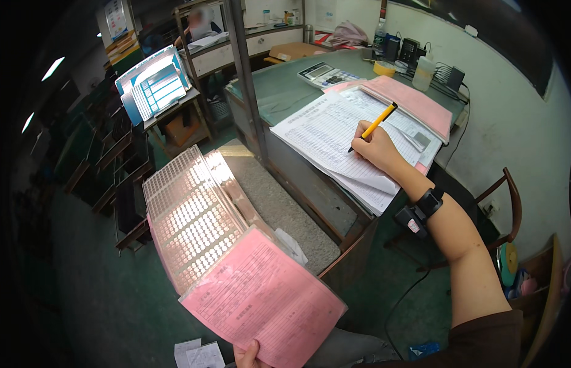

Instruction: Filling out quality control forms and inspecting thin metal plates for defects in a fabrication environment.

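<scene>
My right hand (375,147) grips a yellow pen (380,121) with a black tip and clip. The tip meets a printed, table-ruled sheet on a stack of papers (316,130) at the desk's near corner. At the bottom, my left hand (250,356) pinches the lower edge of a pink printed form (261,300), which looks to be in a clear sleeve. Its upper edge overlaps a stack of copper-coloured perforated panels (193,221) on a grey stone-like surface. A black device is strapped round my right wrist.
On the green desk (279,86) are a calculator (327,75), pink folders (414,101), a squeeze bottle (424,72), yellow tape (384,68) and cables. A metal post (247,80) rises beside it. A wooden chair (512,202) stands right. Another person sits far back.
</scene>
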{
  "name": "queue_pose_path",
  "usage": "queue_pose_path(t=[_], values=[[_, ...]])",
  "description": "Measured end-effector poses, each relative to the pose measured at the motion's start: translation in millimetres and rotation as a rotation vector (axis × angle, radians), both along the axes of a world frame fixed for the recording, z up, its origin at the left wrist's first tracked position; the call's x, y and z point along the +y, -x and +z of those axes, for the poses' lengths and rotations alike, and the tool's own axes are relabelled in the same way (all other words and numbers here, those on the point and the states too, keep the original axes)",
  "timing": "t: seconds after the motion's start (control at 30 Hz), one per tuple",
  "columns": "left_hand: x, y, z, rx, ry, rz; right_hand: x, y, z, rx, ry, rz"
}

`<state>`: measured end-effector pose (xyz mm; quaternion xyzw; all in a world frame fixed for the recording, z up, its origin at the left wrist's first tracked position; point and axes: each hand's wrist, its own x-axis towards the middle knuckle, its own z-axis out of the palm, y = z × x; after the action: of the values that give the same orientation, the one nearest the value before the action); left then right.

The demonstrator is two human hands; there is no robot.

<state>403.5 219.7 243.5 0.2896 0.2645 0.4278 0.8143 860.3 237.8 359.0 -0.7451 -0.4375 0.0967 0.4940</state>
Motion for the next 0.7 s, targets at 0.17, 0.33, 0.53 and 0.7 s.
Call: queue_pose_path(t=[0.17, 0.33, 0.53, 0.7], values=[[-3.2, -5.2, 5.2, 0.010, 0.010, 0.017, -0.1, -0.8, -3.7, -0.025, 0.027, 0.006], [-6.3, 1.8, 12.2, 0.029, 0.023, 0.070, 2.5, 7.1, 0.0, 0.027, 0.032, 0.003], [-6.0, 7.5, 8.3, 0.111, 0.085, 0.120, 3.7, 6.7, 1.4, 0.015, -0.013, 0.003], [-5.2, 10.8, 8.4, 0.038, 0.117, 0.066, 4.2, 2.0, 0.5, -0.041, 0.042, -0.003]])
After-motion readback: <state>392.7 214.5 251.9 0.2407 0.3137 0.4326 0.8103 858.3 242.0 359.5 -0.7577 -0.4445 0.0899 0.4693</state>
